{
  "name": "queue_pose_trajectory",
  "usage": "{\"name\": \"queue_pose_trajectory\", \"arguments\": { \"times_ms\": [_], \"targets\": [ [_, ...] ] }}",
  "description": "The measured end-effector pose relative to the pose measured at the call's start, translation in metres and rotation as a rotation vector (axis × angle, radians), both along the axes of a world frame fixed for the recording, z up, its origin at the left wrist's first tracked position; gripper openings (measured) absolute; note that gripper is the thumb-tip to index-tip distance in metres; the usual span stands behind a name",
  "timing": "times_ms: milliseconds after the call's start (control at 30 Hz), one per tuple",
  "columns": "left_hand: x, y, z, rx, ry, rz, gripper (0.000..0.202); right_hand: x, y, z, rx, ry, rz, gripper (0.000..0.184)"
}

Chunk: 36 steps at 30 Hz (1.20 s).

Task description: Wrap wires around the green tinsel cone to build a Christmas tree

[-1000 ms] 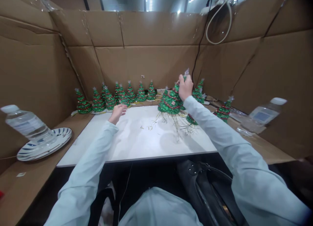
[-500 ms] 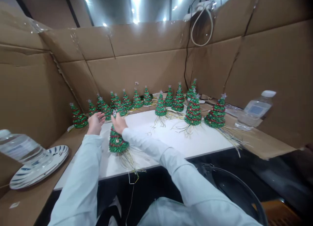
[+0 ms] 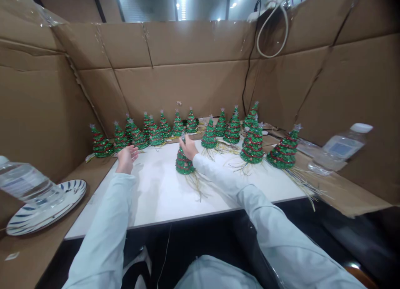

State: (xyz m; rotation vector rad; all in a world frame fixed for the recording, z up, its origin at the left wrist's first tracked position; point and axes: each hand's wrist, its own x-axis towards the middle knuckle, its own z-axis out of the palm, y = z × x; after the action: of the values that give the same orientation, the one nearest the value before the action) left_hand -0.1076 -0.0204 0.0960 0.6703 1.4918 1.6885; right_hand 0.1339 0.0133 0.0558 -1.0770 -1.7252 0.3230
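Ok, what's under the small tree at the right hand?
The green tinsel tree sits on a white board, pale strands trailing out; the board beneath its base is covered.

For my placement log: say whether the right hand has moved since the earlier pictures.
Yes. The right hand has shifted rightward across the white board, away from the blue-striped plate.

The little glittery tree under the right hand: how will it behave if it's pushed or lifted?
Pushed near its narrow top, the glittery green tree under the right hand would probably tip, being a tapering cone. It looks stiff, likely light. The thin straw-like strands trailing from its base will probably flop and snag.
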Motion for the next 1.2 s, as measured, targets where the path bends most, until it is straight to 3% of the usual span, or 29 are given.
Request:
{"name": "queue_pose_trajectory", "arguments": {
  "times_ms": [167, 333, 467, 567, 633, 700, 800, 933, 1033, 1200],
  "targets": [
    [0.008, 0.005, -0.002, 0.009, 0.004, -0.013, 0.010, 0.053, 0.029, -0.002, 0.037, -0.034, -0.114, 0.022],
    [0.013, 0.008, -0.001, 0.020, 0.018, -0.040, 0.011, 0.071, 0.039, 0.014, 0.079, -0.021, -0.183, 0.023],
    [0.018, 0.009, 0.003, 0.050, 0.043, -0.057, 0.013, 0.056, 0.028, 0.055, 0.173, 0.055, -0.157, 0.027],
    [0.028, 0.010, 0.006, 0.077, 0.059, -0.069, 0.015, 0.028, 0.017, 0.086, 0.190, 0.129, -0.105, 0.028],
    [0.036, 0.012, 0.008, 0.109, 0.032, -0.043, 0.016, 0.002, 0.010, 0.095, 0.167, 0.153, -0.060, 0.027],
    [0.042, 0.013, 0.010, 0.220, -0.004, 0.053, 0.018, -0.028, 0.005, 0.091, 0.112, 0.159, -0.022, 0.026],
    [0.040, 0.014, 0.015, 0.334, 0.047, 0.250, 0.018, -0.069, 0.000, 0.069, 0.002, 0.175, 0.022, 0.021],
    [0.022, 0.008, 0.024, 0.365, 0.088, 0.312, 0.018, -0.097, -0.001, 0.033, -0.067, 0.136, 0.109, 0.017],
    [0.006, 0.000, 0.028, 0.385, 0.070, 0.338, 0.017, -0.092, 0.005, 0.014, -0.059, 0.081, 0.113, 0.017],
    [-0.008, -0.005, 0.023, 0.415, 0.041, 0.358, 0.016, -0.049, 0.025, 0.000, 0.011, 0.027, 0.023, 0.020]
  ]
}}
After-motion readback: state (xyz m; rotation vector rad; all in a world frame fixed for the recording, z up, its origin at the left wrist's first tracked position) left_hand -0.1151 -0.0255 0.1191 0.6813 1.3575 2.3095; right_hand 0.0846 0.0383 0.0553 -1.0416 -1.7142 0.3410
